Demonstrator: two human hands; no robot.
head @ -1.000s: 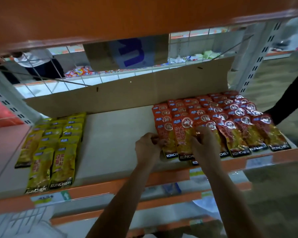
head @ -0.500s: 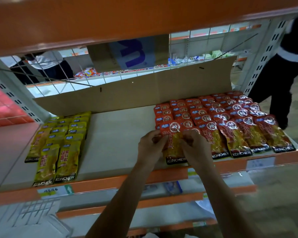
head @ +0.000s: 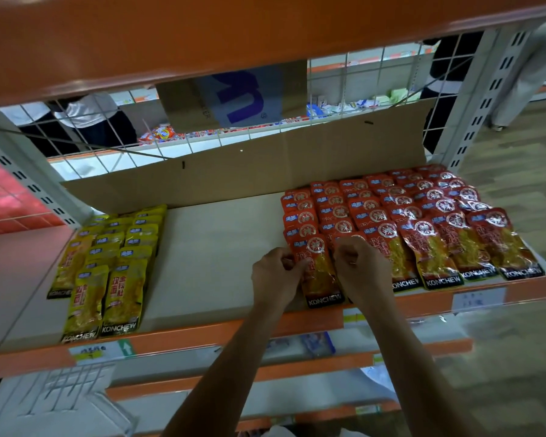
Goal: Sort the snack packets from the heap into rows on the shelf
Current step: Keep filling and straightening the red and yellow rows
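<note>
Left hand (head: 275,274) and right hand (head: 361,268) pinch the red packet (head: 321,272), fingers (head: 290,263) curled

A shop: orange-edged shelving (head: 202,337) (wire-backed) with price tags (head: 478,299), stocked with rows of snack packets (head: 432,244).

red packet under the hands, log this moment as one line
left hand: pinches red packet | right hand: pinches red packet | packet: on shelf, front of leftmost red row

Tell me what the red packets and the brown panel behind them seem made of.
Red packets: likely glossy plastic film; light glints off them and yellowish contents show through. Brown panel: apparently matte cardboard, given its dull surface and fold crease.
</note>
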